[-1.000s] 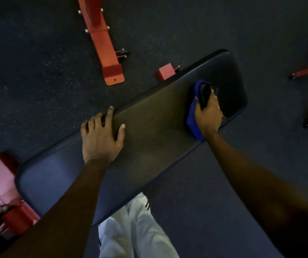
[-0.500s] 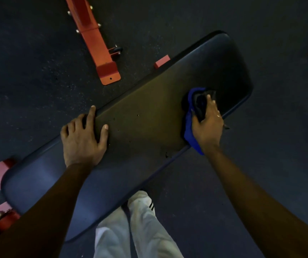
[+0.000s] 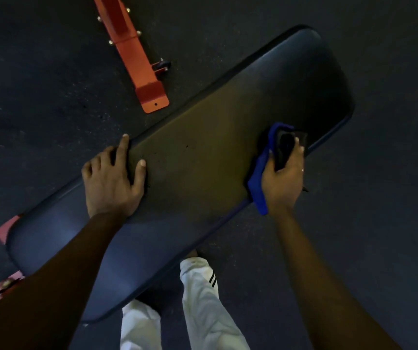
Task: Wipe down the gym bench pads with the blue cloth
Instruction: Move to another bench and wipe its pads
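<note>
A long dark bench pad [image 3: 203, 152] runs diagonally from lower left to upper right. My right hand [image 3: 282, 178] grips the blue cloth [image 3: 259, 188] at the pad's near edge, toward its right end; the cloth is bunched round something dark under my fingers and hangs a little over the edge. My left hand [image 3: 113, 180] rests flat on the pad's far edge, left of the middle, fingers spread and thumb on the top surface.
An orange steel frame foot [image 3: 139, 64] with a small wheel lies on the dark rubber floor beyond the pad. Red frame parts [image 3: 3, 228] show under the pad's left end. My white trouser legs [image 3: 203, 304] stand right behind the pad's near edge.
My right hand has dragged the cloth from the pad's right end back toward its near edge. The view has shifted slightly; my left hand stays pressed in place.
</note>
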Demonstrator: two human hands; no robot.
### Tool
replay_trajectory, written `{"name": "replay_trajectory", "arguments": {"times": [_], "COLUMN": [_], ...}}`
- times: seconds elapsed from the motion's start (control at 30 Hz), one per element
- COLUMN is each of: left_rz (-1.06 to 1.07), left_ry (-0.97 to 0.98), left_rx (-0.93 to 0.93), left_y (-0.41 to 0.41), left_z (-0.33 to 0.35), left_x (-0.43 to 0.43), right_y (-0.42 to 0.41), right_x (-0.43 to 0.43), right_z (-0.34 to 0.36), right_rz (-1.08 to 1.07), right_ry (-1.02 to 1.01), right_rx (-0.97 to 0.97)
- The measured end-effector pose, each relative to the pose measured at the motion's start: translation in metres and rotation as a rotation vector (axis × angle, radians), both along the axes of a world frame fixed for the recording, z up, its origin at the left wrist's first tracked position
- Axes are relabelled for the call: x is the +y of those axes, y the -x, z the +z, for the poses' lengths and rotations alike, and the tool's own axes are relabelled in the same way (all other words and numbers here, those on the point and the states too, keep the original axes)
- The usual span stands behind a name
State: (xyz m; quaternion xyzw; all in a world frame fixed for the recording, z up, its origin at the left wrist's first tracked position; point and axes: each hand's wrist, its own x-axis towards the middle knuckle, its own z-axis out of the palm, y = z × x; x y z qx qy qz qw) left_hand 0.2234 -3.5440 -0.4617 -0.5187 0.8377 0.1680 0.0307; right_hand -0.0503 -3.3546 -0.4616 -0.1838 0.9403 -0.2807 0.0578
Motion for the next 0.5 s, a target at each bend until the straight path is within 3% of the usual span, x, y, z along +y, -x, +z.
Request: {"name": "replay_trajectory", "arguments": {"times": [0.1, 0.27, 0.4, 0.5], "left_rz": [-0.011, -0.04, -0.048, -0.095], "left_ry": [0.0, 0.0, -0.008, -0.067], "left_rx": [0.001, 0.024, 0.024, 0.037], "left_y": [-0.002, -0.009, -0.01, -0.015], "left_z": [-0.001, -0.004, -0.007, -0.004], "left_x": [0.001, -0.003, -0.004, -0.008], "right_y": [-0.031, -0.056, 0.024, 0.027], "right_x": [-0.024, 0.0, -0.003, -0.016], "right_z": [-0.001, 0.002, 0.001, 0.002], "right_rz": [-0.183, 0.264, -0.062, -0.192], "right_ry": [-0.011, -0.103, -0.065, -0.068], "right_rx": [0.006, -0.011, -0.044, -0.078]}}
